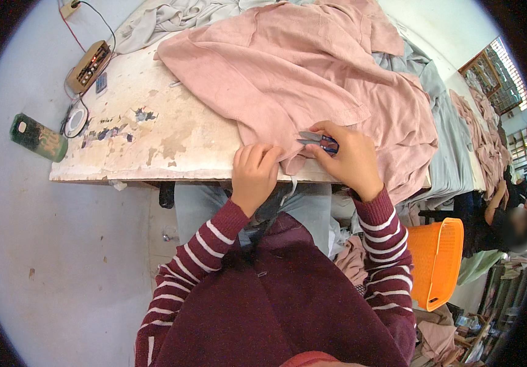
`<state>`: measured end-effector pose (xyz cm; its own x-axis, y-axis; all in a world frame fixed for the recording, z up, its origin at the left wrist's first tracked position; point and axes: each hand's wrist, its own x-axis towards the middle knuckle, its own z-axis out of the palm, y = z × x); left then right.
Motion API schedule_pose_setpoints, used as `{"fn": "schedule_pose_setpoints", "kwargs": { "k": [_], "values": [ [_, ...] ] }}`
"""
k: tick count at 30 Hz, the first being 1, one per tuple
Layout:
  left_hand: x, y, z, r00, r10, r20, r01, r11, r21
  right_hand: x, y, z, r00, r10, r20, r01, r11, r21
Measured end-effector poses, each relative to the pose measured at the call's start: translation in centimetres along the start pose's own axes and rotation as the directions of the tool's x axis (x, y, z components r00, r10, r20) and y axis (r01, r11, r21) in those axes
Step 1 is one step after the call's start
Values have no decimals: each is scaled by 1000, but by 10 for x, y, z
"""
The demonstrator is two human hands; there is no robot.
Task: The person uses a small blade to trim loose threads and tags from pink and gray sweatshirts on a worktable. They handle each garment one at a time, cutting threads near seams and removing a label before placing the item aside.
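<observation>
A pink fabric garment point(291, 69) lies spread and wrinkled over the worn table, its lower part at the front edge. My left hand point(255, 174) rests at this edge, its fingertips pinching the pink cloth. In my right hand point(348, 156) is a pair of thread snips point(321, 142), blades apart and pointing left over the cloth close to my left fingertips. A white strip point(293, 188) hangs from the table edge between my hands.
On the table's left stand a brown box device point(90, 66), a small remote point(101, 83), a tape roll point(76, 120) and a green case point(38, 137). Grey cloth point(447, 137) drapes at right. An orange plastic basket point(438, 266) stands below; a person point(488, 215) is beyond.
</observation>
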<state>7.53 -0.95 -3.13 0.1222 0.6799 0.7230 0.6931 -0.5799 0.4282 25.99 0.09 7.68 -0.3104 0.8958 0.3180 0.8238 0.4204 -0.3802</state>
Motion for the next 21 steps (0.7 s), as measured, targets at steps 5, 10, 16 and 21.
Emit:
{"fn": "schedule_pose_setpoints", "kwargs": {
  "k": [5,10,16,21],
  "values": [
    [-6,-7,3,1000,-3,0,3,1000,-5,19,-4,-2,989,-87,118,108,976,-188],
    [-8,-5,4,1000,-16,4,16,1000,-8,32,-8,-4,970,-77,232,148,940,-307],
    [18,-3,-18,997,65,-33,-64,998,9,21,15,-4,971,-226,-76,228,973,30],
    [39,-10,-53,892,-270,362,443,682,-583,23,37,3,948,2,318,-192,800,568]
  ]
}}
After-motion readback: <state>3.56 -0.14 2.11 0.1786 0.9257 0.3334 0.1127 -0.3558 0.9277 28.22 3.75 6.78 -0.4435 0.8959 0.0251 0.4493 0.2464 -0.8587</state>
